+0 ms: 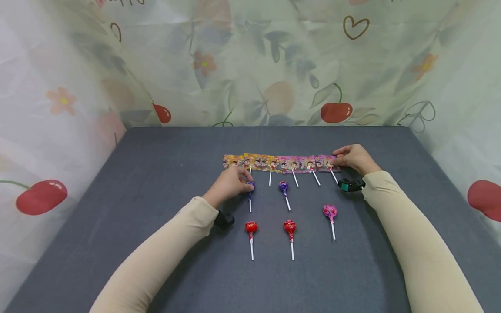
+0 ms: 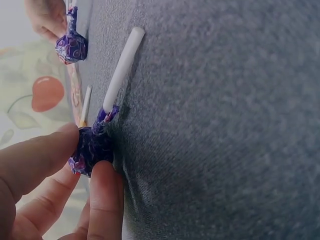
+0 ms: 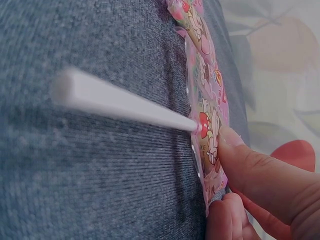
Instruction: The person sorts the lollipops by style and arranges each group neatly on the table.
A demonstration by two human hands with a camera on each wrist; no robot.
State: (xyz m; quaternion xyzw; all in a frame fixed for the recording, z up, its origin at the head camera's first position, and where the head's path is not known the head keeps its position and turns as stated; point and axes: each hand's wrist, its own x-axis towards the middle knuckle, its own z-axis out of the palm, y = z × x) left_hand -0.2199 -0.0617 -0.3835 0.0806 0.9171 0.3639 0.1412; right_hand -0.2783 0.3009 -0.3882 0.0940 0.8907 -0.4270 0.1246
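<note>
My left hand (image 1: 231, 184) pinches the round head of a purple-wrapped lollipop (image 2: 92, 150) between thumb and fingers. Its white stick lies toward me on the grey cloth. At the right end of a row of flat lollipops, my right hand (image 1: 355, 159) pinches the edge of a pink-packet lollipop (image 3: 209, 135), thumb on the printed face. The row's other packets are pink (image 1: 293, 164) toward the right and yellow (image 1: 258, 161) toward the left, partly overlapping. Another purple lollipop (image 1: 283, 187) lies between the hands, closer to the left one.
Two red lollipops (image 1: 251, 227) (image 1: 290, 227) lie nearer the front, sticks toward me. A pink round lollipop (image 1: 330, 211) lies right of them. Patterned cloth (image 1: 242, 65) hangs behind and beside the grey table (image 1: 188, 148). Dark bands (image 1: 351, 184) circle both wrists.
</note>
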